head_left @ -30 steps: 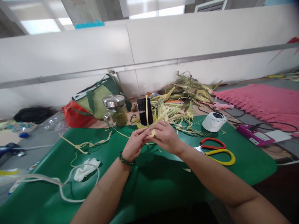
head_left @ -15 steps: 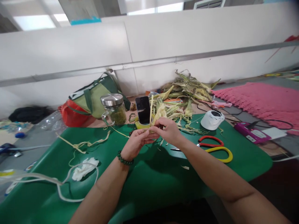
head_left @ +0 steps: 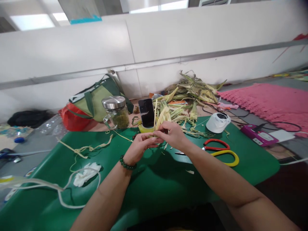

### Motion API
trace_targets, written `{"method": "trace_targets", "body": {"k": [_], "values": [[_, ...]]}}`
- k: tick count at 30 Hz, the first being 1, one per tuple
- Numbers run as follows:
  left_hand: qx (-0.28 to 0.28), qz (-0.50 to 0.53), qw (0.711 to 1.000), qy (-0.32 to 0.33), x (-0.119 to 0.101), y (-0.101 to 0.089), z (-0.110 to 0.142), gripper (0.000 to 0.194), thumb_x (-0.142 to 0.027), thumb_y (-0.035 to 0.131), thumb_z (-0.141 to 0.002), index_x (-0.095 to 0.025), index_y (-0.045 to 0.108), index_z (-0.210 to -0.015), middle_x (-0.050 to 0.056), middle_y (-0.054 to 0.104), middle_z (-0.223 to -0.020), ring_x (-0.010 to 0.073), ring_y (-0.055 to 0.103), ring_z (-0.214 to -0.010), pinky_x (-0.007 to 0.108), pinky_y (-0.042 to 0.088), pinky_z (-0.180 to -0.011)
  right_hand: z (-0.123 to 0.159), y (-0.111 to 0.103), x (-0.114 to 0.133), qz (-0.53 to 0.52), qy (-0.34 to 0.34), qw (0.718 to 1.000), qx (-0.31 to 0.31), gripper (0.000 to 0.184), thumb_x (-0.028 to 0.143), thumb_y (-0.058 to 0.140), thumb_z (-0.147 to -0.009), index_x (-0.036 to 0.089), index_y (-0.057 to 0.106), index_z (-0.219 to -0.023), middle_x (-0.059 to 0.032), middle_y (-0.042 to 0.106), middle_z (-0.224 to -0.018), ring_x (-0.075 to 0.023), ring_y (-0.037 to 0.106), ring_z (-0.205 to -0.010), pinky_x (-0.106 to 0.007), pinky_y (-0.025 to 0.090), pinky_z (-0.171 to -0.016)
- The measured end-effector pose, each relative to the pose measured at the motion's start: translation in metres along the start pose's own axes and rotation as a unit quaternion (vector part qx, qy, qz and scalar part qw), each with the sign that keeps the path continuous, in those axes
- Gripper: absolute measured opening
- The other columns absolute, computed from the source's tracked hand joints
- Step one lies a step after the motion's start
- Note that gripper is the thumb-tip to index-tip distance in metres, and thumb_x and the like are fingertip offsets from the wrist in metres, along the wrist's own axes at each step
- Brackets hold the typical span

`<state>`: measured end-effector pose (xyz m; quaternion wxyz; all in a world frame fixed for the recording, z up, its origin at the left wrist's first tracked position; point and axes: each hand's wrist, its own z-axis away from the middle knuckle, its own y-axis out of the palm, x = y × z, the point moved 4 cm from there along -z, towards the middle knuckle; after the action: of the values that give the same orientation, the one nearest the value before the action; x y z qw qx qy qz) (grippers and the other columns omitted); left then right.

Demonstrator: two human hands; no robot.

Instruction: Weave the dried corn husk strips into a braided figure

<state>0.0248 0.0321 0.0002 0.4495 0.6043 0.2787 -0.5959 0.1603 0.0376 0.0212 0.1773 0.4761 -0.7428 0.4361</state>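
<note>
Over the green mat (head_left: 154, 186), my two hands meet around pale yellow corn husk strips (head_left: 165, 116). My left hand (head_left: 143, 141), with a green bead bracelet (head_left: 127, 163) at its wrist, pinches the strips from the left. From the right, my right hand (head_left: 172, 133) closes its fingertips on the same husk. One narrow strip stands upright above the fingers, and a wider piece fans out beside it. Just behind the hands a phone (head_left: 146, 112) leans upright in a yellow holder (head_left: 145, 129). Scissors (head_left: 216, 150) with red and yellow handles lie partly under my right forearm.
A pile of dried husks (head_left: 197, 88) lies at the back. A lidded glass jar (head_left: 116, 114) and a green bag (head_left: 96, 99) stand at back left. On the right are a white object (head_left: 218, 123), a purple power strip (head_left: 258, 135) and pink fabric (head_left: 269, 99). Crumpled tissue (head_left: 86, 175) lies left.
The whole view has shifted slightly, so things appear a little further left. Both hands keep their grip on the husk strips, with hardly any finger movement.
</note>
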Motion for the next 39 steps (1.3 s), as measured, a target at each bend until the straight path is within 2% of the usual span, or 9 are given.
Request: {"method": "trace_targets", "body": {"k": [7,14,22,27,34,39], "values": [[0.005,-0.044,0.999,-0.002,0.002,-0.004,-0.001,0.031,-0.033,0.070,-0.070,-0.013,0.071,-0.093,0.013,0.073,-0.088,0.0230,0.068,-0.085,0.029,0.051,-0.074,0.000,-0.001,0.000,0.005,0.007,1.000,0.000,0.021,0.029,0.066,-0.073,0.016,0.058,-0.058,0.0015,0.055,-0.058,-0.0088,0.047,-0.053,-0.022,0.034,-0.051],[0.013,-0.041,0.999,-0.017,-0.002,-0.004,0.001,0.024,-0.030,0.069,-0.069,-0.013,0.072,-0.086,0.010,0.073,-0.075,0.0208,0.068,-0.074,0.027,0.051,-0.069,0.002,0.000,-0.001,0.003,0.007,1.000,0.000,0.020,0.030,0.067,-0.073,0.016,0.061,-0.060,0.0012,0.055,-0.058,-0.0082,0.047,-0.052,-0.022,0.034,-0.051],[-0.011,-0.071,0.997,-0.034,-0.004,-0.002,0.003,0.027,-0.033,0.065,-0.071,-0.015,0.069,-0.091,0.011,0.073,-0.084,0.0246,0.068,-0.085,0.027,0.048,-0.067,-0.001,-0.001,0.002,-0.002,-0.017,1.000,0.008,0.020,0.030,0.067,-0.074,0.017,0.061,-0.060,0.0007,0.056,-0.059,-0.0091,0.048,-0.054,-0.022,0.035,-0.053],[-0.023,-0.072,0.997,-0.017,-0.004,-0.002,0.002,0.027,-0.034,0.065,-0.070,-0.015,0.069,-0.088,0.010,0.073,-0.081,0.0252,0.067,-0.086,0.027,0.048,-0.067,0.000,0.002,-0.001,-0.004,-0.012,1.000,0.013,0.021,0.030,0.066,-0.075,0.016,0.059,-0.060,0.0013,0.054,-0.059,-0.0083,0.046,-0.053,-0.021,0.034,-0.052],[-0.009,-0.134,0.991,0.021,-0.006,0.001,0.001,0.041,-0.047,0.066,-0.070,-0.014,0.069,-0.093,0.009,0.073,-0.086,0.0250,0.067,-0.088,0.029,0.051,-0.070,0.000,0.004,-0.005,0.001,-0.002,1.000,0.020,0.024,0.027,0.063,-0.077,0.014,0.056,-0.058,0.0024,0.050,-0.056,-0.0072,0.043,-0.052,-0.020,0.031,-0.050],[-0.028,-0.167,0.985,0.030,-0.008,-0.004,0.001,0.038,-0.049,0.064,-0.070,-0.014,0.068,-0.083,0.009,0.073,-0.081,0.0240,0.068,-0.081,0.028,0.051,-0.067,-0.001,0.002,-0.001,-0.021,-0.014,0.999,0.026,0.031,0.030,0.052,-0.085,0.014,0.057,-0.058,0.0012,0.050,-0.055,-0.0082,0.044,-0.052,-0.021,0.033,-0.051]]}}
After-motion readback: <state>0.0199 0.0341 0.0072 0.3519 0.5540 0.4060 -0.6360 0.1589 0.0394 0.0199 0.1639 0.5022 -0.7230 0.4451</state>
